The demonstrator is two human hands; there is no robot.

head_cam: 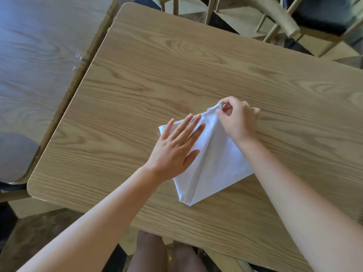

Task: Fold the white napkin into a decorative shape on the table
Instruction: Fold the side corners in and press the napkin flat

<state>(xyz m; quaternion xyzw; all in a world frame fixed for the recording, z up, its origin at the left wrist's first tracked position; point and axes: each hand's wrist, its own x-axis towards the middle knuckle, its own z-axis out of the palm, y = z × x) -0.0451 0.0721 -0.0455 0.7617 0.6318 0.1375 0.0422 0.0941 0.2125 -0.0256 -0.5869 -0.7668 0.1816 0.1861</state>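
A: Where does the white napkin (212, 163) lie?

B: On the wooden desk (157, 79), right of its middle and toward the near edge. It is folded and sits skewed, one corner pointing at the near edge, another at the left, a third lifted at the far end. A raised crease runs from the far corner down to the near one.

A: And the hands?

B: The left hand (174, 146) lies flat on the napkin's left half, fingers spread and pressing the cloth to the desk. The right hand (238, 119) is at the far corner; its grip is pressed together, thumb and forefinger pinching that corner of the napkin, lifted a little off the wood.

A: How much room is there around it?

B: Plenty. The desk is bare to the far side and to the left of the napkin, and bare to the right as well. The napkin's near corner stops short of the near edge, with wood showing between. The desk's near left corner is rounded.

A: What borders the desk?

B: A second wooden desk (39, 55) stands just beside its left edge, with a narrow gap between. Wooden chairs (294, 22) stand past the far edge, one with a dark seat.

A: Any writing or labels?

B: None that I can read. Some small marks on the left desk near the gap are too small to tell.
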